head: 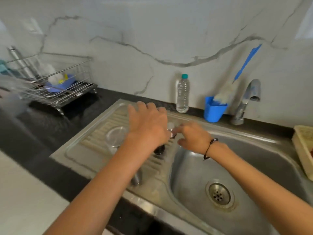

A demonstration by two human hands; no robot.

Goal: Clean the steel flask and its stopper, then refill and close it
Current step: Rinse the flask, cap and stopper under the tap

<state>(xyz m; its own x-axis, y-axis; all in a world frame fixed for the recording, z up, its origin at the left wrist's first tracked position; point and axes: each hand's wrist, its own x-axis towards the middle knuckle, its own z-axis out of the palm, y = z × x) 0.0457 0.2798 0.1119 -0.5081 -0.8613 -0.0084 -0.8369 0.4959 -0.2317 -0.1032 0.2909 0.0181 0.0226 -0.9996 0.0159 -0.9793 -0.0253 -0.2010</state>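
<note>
My left hand [149,122] hovers over the sink's drainboard [94,146] with its fingers spread and holds nothing. My right hand [193,138] has curled fingers, and its fingertips pinch a small round piece [171,134] just right of the left hand; blur hides what it is. A dark round part [159,149] shows below my left wrist. A steel cylinder [135,179], perhaps the flask, lies mostly hidden under my left forearm. A round steel cup or lid [116,136] sits on the drainboard to the left.
The sink basin [254,167] with its drain [219,195] lies at the right, the tap [245,102] behind it. A water bottle [182,94] and a blue cup [213,110] holding a brush stand by the wall. A wire dish rack [55,89] is at the left, a cream basket [304,150] at the right edge.
</note>
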